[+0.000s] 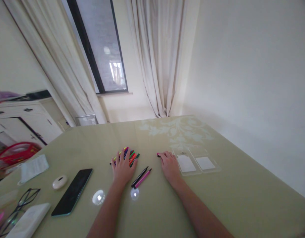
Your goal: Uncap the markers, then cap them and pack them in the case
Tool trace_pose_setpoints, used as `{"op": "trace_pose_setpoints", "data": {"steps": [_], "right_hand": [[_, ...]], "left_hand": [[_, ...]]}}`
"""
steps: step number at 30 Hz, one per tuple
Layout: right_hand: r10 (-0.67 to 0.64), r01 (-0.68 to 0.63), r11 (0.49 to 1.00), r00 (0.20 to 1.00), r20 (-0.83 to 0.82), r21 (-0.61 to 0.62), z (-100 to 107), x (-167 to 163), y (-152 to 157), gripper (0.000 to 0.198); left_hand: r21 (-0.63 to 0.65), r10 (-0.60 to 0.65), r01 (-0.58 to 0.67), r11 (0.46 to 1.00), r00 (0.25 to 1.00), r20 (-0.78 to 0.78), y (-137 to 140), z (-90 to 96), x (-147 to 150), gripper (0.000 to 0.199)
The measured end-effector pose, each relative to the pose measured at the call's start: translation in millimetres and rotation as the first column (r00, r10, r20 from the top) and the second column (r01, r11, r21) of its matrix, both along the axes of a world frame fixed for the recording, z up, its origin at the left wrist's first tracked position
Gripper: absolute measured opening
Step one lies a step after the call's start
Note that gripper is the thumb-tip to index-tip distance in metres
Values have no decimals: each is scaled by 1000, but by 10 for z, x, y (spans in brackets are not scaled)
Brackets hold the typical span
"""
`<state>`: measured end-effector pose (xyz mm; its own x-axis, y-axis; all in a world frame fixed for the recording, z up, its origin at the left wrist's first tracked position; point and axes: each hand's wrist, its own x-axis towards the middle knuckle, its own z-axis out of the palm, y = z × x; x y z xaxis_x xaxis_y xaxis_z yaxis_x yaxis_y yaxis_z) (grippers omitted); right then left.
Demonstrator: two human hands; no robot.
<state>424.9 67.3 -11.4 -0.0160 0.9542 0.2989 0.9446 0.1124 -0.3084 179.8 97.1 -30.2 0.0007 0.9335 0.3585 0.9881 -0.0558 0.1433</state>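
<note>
My left hand (123, 168) lies with fingers spread over a row of coloured markers (134, 158), touching them from above. Part of the row is hidden beneath the palm. Between my hands, a black marker (139, 177) and a pink marker (143, 178) rest side by side, uncapped, tips pointing away to the right. My right hand (169, 164) is low on the table with its fingers bent and close together. At its fingertips shows a small pink and dark piece, apparently a marker cap (158, 154). Just right of that hand sits a clear plastic case (198, 170) with white inserts.
To my left are a phone (72, 192), a round white case (59, 182), a face mask (34, 168), glasses (28, 197) and a white box-like object (30, 219). A wall (254, 82) borders the table's right edge; curtains (159, 53) hang behind.
</note>
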Motion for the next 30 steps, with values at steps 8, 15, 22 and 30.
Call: {"op": "trace_pose_setpoints", "data": {"steps": [8, 15, 22, 30], "right_hand": [[31, -30, 999, 999, -31, 13, 2, -30, -8, 26], [143, -138, 989, 979, -143, 51, -1, -119, -79, 20], [258, -235, 964, 944, -205, 127, 35, -227, -166, 31], [272, -248, 960, 938, -214, 133, 20, -266, -187, 24]], "left_hand": [[135, -214, 207, 969, 976, 37, -115, 52, -42, 17], [58, -175, 171, 984, 983, 60, -146, 142, -21, 17], [-19, -254, 255, 967, 967, 33, -195, 141, 100, 14], [-56, -257, 259, 964, 966, 36, -194, 195, 103, 13]]}}
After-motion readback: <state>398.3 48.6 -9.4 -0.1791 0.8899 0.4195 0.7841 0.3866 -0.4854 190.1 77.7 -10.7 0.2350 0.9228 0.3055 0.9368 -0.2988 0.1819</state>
